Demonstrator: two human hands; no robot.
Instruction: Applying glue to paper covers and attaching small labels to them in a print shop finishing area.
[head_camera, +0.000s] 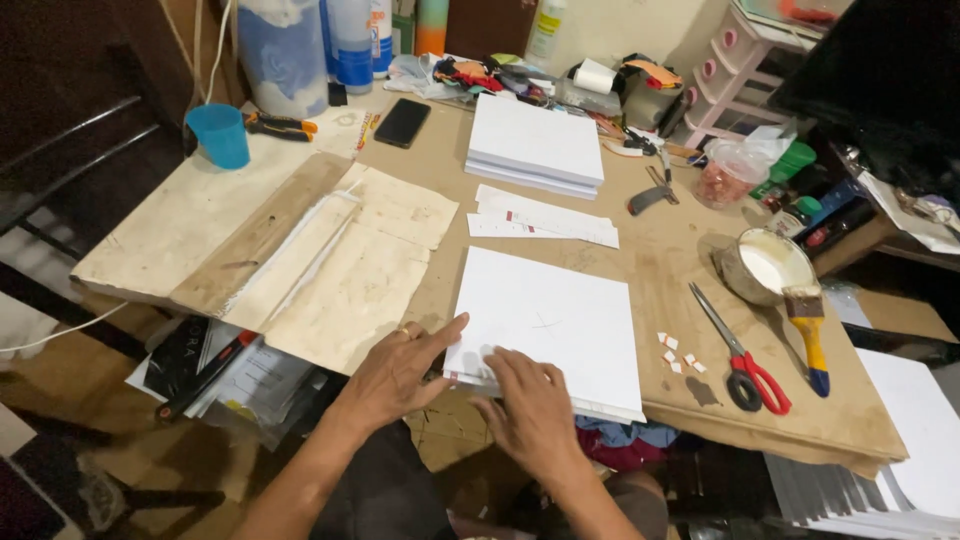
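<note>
Head view, looking down on two bare hands pressing at the near edge of one square white bound paper block (552, 325) lying flat on a brown paper-covered worktable (660, 255). Left hand (400, 368) spreading flat and wide, thumb stretching onto the block's near-left corner, one gold ring (402, 331) showing on a finger; gripping nothing. Right hand (530, 405) resting palm-down just beside the left, fingers slightly bent and touching the block's lower edge; clasping nothing either, only pressing.

Lying to the right of the right hand: four small white paper scraps (678, 354), then one pair of red-handled scissors (745, 358), then one flat brush with a yellow and blue handle (810, 325). Sitting beyond the brush, one round metal bowl of white glue (768, 266).

Lying ahead of both hands: a loose set of narrow white paper strips (542, 218), number hard to tell, and farther off one thick stack of white sheets (535, 145). Resting ahead and left of the left hand: one creased tan paper sheet (350, 265), one black phone (402, 122), and one blue plastic cup (220, 134) well apart at the far left.
</note>
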